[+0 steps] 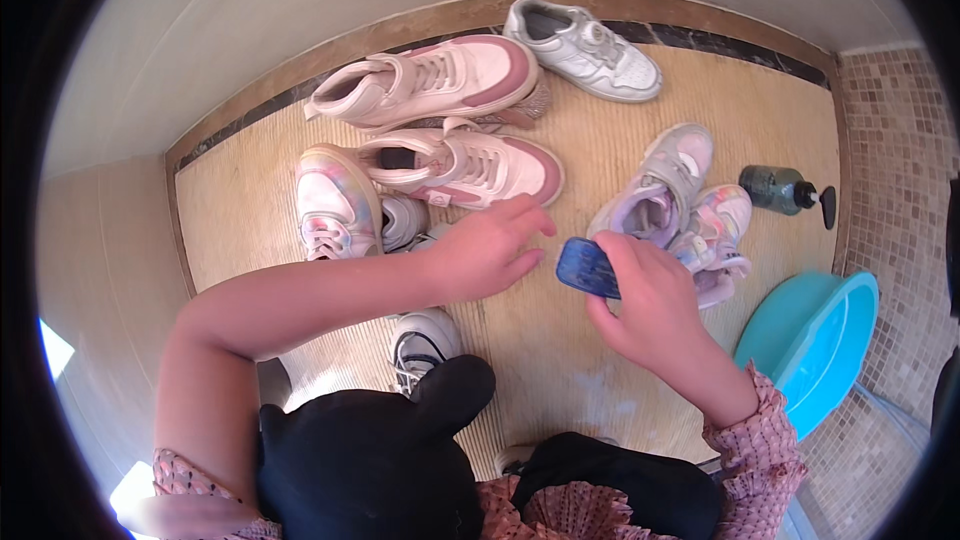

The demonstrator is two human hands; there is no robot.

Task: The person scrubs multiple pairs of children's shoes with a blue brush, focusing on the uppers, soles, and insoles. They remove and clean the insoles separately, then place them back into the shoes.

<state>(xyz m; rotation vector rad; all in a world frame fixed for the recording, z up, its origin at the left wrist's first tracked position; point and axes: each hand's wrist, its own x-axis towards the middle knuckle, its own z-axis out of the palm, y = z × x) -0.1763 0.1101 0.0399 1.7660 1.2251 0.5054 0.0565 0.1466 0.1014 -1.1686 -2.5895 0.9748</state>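
My right hand (649, 300) grips a blue scrubbing brush (589, 267), its flat blue back turned up. Nothing is in my left hand (495, 247), whose fingers are apart near the toe of a pink and white high-top sneaker (472, 169). Behind that one, its like (442, 82) rests on another shoe, mostly hidden. A multicoloured sneaker (337, 202) stands at the left by a partly covered white shoe (403, 221). Just beyond the brush are a pale grey and lilac strap sneaker (660, 184) and a smaller multicoloured one (716, 232). Farther back lies a white sneaker (585, 52).
A dark green pump bottle (776, 190) lies on its side at the right. Nearer, a turquoise plastic basin (806, 345) leans tilted beside the mosaic-tiled surface (892, 157). Walls bound the ribbed floor at the back and left. My shoe (426, 341) shows below my left forearm.
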